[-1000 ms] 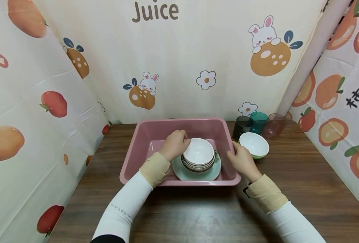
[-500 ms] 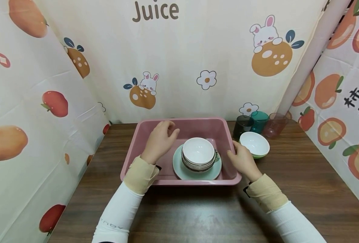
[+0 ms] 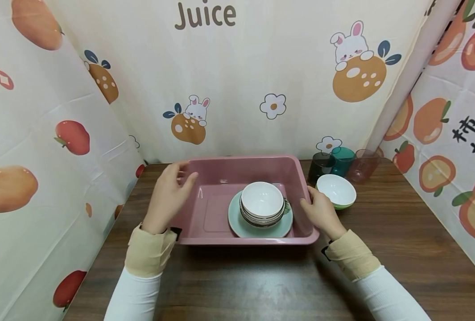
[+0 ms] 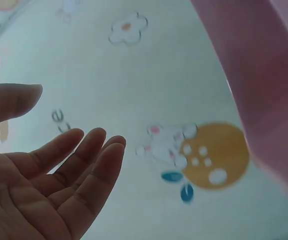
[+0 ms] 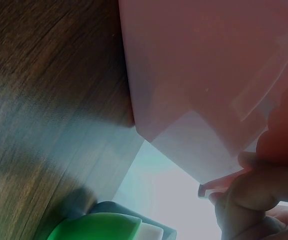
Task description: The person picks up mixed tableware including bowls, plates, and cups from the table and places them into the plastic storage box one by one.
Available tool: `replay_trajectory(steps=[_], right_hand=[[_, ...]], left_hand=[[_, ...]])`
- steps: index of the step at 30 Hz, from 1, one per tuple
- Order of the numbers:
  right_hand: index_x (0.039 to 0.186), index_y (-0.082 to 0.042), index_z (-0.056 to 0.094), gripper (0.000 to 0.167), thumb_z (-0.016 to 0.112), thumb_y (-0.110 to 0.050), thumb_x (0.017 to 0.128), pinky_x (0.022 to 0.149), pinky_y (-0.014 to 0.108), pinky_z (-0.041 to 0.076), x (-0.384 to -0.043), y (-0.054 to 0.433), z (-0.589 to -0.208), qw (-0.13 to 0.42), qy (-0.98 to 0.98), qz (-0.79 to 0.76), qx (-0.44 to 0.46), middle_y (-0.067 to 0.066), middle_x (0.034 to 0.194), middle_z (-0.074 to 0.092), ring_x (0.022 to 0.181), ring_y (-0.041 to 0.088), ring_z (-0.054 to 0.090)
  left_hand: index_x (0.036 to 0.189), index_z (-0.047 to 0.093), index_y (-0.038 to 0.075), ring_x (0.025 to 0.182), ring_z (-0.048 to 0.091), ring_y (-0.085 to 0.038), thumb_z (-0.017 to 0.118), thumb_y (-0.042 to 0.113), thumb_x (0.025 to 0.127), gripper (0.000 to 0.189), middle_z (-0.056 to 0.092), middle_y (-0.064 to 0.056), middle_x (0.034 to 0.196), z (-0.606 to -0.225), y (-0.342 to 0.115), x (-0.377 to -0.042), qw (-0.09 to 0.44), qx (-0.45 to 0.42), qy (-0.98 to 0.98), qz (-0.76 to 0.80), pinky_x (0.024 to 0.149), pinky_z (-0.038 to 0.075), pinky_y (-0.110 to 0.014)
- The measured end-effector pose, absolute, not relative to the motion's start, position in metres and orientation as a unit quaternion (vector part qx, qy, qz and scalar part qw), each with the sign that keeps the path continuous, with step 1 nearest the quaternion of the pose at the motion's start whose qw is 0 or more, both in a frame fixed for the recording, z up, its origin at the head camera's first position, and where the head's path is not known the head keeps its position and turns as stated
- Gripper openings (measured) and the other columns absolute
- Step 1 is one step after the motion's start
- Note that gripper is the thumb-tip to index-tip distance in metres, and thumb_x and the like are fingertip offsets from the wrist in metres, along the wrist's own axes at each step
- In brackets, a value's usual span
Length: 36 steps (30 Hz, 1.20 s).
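Observation:
A pink rectangular basin (image 3: 205,241) stands on the table. Inside it, toward the right, a pale green plate (image 3: 237,225) bears a stack of bowls (image 3: 262,200), the top one white inside. My right hand (image 3: 323,211) grips the basin's right rim, its fingers (image 5: 254,187) curled around the lip in the right wrist view. Over the basin's left side is my left hand (image 3: 167,194), thumb and fingers apart. The left wrist view shows that palm (image 4: 48,195) with nothing in it, its fingers loosely bent.
Right of the basin sits a bowl (image 3: 336,191), white inside and green outside. Behind it stand a dark cup (image 3: 319,168), a teal cup (image 3: 343,161) and a reddish clear cup (image 3: 363,166). Printed curtains (image 3: 237,80) enclose the wooden table (image 3: 253,285) at back and sides.
My left hand has come away from the bowl stack and moved left across the basin to its left side. The right hand keeps its grip on the right rim.

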State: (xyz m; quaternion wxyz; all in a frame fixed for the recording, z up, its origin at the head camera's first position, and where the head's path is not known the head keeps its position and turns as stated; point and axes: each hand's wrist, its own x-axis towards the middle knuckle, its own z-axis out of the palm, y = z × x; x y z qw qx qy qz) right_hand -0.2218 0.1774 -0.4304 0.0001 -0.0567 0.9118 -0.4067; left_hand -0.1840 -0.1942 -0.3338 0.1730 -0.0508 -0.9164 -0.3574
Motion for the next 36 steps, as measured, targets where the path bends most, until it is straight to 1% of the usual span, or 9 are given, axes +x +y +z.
replay_trajectory(steps=[4, 6, 13, 17, 19, 22, 27, 31, 36], right_hand=[[0.142, 0.008, 0.041, 0.050, 0.050, -0.012, 0.097, 0.088, 0.052, 0.054, -0.222, 0.177, -0.430, 0.004, 0.912, -0.407, -0.055, 0.030, 0.129, 0.058, 0.109, 0.040, 0.063], [0.142, 0.008, 0.041, 0.050, 0.050, -0.012, 0.097, 0.088, 0.052, 0.054, -0.222, 0.177, -0.431, 0.003, 0.912, -0.407, -0.054, 0.030, 0.129, 0.058, 0.109, 0.040, 0.063], [0.144, 0.007, 0.039, 0.052, 0.049, -0.013, 0.097, 0.088, 0.052, 0.054, -0.221, 0.178, -0.432, 0.010, 0.908, -0.415, -0.055, 0.030, 0.131, 0.057, 0.111, 0.041, 0.063], [0.144, 0.008, 0.038, 0.052, 0.049, -0.013, 0.097, 0.088, 0.052, 0.054, -0.223, 0.177, -0.432, 0.012, 0.907, -0.417, -0.054, 0.030, 0.131, 0.057, 0.112, 0.041, 0.063], [0.144, 0.008, 0.039, 0.052, 0.049, -0.013, 0.097, 0.088, 0.052, 0.054, -0.223, 0.177, -0.432, 0.010, 0.907, -0.417, -0.055, 0.030, 0.131, 0.057, 0.112, 0.041, 0.063], [0.144, 0.008, 0.039, 0.052, 0.049, -0.012, 0.097, 0.088, 0.052, 0.054, -0.223, 0.177, -0.433, 0.007, 0.908, -0.416, -0.054, 0.030, 0.130, 0.057, 0.112, 0.041, 0.063], [0.143, 0.009, 0.039, 0.051, 0.050, -0.011, 0.097, 0.090, 0.052, 0.053, -0.224, 0.177, -0.432, 0.006, 0.908, -0.415, -0.053, 0.031, 0.130, 0.057, 0.112, 0.041, 0.062], [0.143, 0.009, 0.039, 0.051, 0.050, -0.011, 0.097, 0.090, 0.053, 0.053, -0.224, 0.177, -0.432, 0.007, 0.909, -0.415, -0.051, 0.031, 0.130, 0.057, 0.112, 0.041, 0.062], [0.142, 0.009, 0.040, 0.051, 0.050, -0.011, 0.096, 0.090, 0.053, 0.053, -0.224, 0.178, -0.432, 0.001, 0.909, -0.412, -0.054, 0.031, 0.129, 0.058, 0.111, 0.041, 0.062]], left_hand=[[0.131, 0.053, 0.001, 0.109, 0.059, -0.034, 0.060, 0.030, 0.096, 0.046, 0.058, -0.019, 0.123, -0.340, -0.215, -0.178, 0.169, -0.026, -0.920, -0.354, 0.093, 0.049, -0.049], [0.133, 0.051, 0.000, 0.110, 0.058, -0.035, 0.059, 0.033, 0.097, 0.049, 0.057, -0.020, 0.124, -0.344, -0.224, -0.174, 0.157, -0.015, -0.924, -0.347, 0.094, 0.047, -0.051], [0.143, 0.040, -0.003, 0.121, 0.051, -0.042, 0.051, 0.045, 0.099, 0.066, 0.048, -0.025, 0.138, -0.357, -0.254, -0.162, 0.092, 0.023, -0.938, -0.333, 0.098, 0.043, -0.057], [0.146, 0.035, -0.005, 0.125, 0.048, -0.045, 0.048, 0.048, 0.099, 0.072, 0.043, -0.029, 0.142, -0.367, -0.267, -0.159, 0.058, 0.037, -0.941, -0.333, 0.099, 0.043, -0.058], [0.146, 0.034, -0.006, 0.125, 0.048, -0.045, 0.047, 0.048, 0.099, 0.073, 0.044, -0.029, 0.142, -0.374, -0.270, -0.160, 0.043, 0.046, -0.941, -0.332, 0.099, 0.043, -0.057], [0.145, 0.035, -0.006, 0.125, 0.051, -0.043, 0.048, 0.044, 0.100, 0.069, 0.048, -0.029, 0.140, -0.385, -0.272, -0.163, 0.025, 0.057, -0.938, -0.341, 0.098, 0.045, -0.055], [0.141, 0.041, -0.007, 0.119, 0.056, -0.038, 0.052, 0.038, 0.099, 0.063, 0.056, -0.027, 0.132, -0.404, -0.269, -0.168, 0.004, 0.061, -0.933, -0.355, 0.097, 0.047, -0.050], [0.138, 0.044, -0.008, 0.107, 0.062, -0.034, 0.055, 0.039, 0.098, 0.063, 0.060, -0.027, 0.125, -0.414, -0.266, -0.172, -0.005, 0.057, -0.936, -0.348, 0.090, 0.051, -0.047], [0.131, 0.052, -0.007, 0.093, 0.064, -0.028, 0.058, 0.031, 0.096, 0.053, 0.064, -0.025, 0.115, -0.422, -0.262, -0.175, 0.002, 0.061, -0.935, -0.349, 0.080, 0.052, -0.041]])
